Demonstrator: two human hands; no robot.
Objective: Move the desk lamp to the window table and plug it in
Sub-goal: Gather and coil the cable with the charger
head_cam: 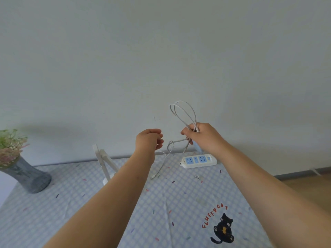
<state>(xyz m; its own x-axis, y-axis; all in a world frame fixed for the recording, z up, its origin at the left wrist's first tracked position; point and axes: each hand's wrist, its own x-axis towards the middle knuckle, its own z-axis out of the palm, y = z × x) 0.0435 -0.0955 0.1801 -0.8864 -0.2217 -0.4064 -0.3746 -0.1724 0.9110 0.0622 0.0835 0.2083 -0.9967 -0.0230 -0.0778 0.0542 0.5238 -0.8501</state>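
Your right hand (200,136), right of centre, has its fingers clamped round a coiled white cable (186,126); loops stand above the fist and more hang below it. Your left hand (149,140), just left of it, has curled fingers, and I cannot tell whether they pinch the strand trailing down to the checked tablecloth (89,203). The white desk lamp (103,163) lies folded on the cloth, partly behind your left forearm. A power strip (198,161) lies below your right hand. A vase of flowers (26,176) stands at left.
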